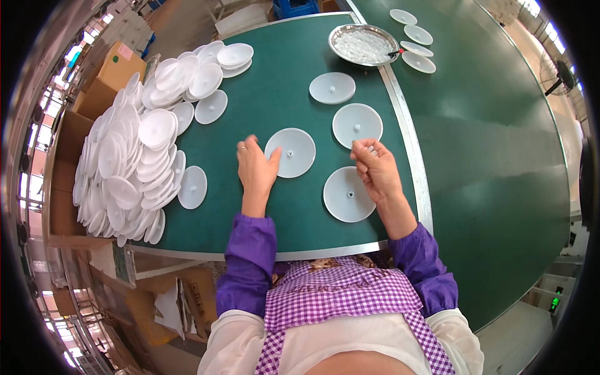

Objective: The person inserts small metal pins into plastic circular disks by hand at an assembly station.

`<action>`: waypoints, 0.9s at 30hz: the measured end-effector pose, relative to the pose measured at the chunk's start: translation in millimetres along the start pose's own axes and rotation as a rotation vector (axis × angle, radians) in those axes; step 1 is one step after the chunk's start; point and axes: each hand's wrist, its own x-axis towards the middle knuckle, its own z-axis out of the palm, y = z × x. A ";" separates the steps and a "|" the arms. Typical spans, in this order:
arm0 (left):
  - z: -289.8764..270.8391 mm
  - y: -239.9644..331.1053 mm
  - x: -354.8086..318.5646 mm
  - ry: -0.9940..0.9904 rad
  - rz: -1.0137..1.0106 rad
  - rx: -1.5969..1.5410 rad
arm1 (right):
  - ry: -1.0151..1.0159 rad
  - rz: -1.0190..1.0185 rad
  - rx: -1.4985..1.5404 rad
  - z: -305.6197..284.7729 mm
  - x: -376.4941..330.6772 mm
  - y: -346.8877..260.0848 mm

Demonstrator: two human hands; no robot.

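My left hand [256, 167] is over the green table with thumb and fingers apart, holding nothing. Its thumb reaches the left rim of a white round disc [299, 164] with a small hub in the middle. My right hand [379, 170] has its fingers curled in a pinch, and small white pieces [373, 150] show between them. It hovers between two more discs: one [350, 117] just beyond it, another [344, 203] partly under it. A fourth disc [332, 87] lies farther off.
A large heap of white discs [125, 156] spills from a cardboard box [62, 181] on the left. A metal bowl [334, 51] of small white pieces stands at the far edge. Beyond the metal strip [409, 147], several discs [417, 34] lie on another green surface [494, 169].
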 end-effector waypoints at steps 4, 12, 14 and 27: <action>6.4 -6.7 -4.6 -0.522 -0.408 -0.593 | 0.001 -0.011 -0.227 22.5 -1.8 16.4; -48.3 54.6 8.0 -0.439 -0.346 -0.641 | -0.007 -0.380 -0.769 45.2 1.5 40.0; -52.8 58.2 8.4 -0.415 -0.274 -0.646 | 0.009 -0.389 -0.832 45.6 0.2 40.2; -48.6 74.4 5.9 -0.347 -0.127 -0.791 | 0.068 -0.506 -0.898 34.6 -2.0 27.2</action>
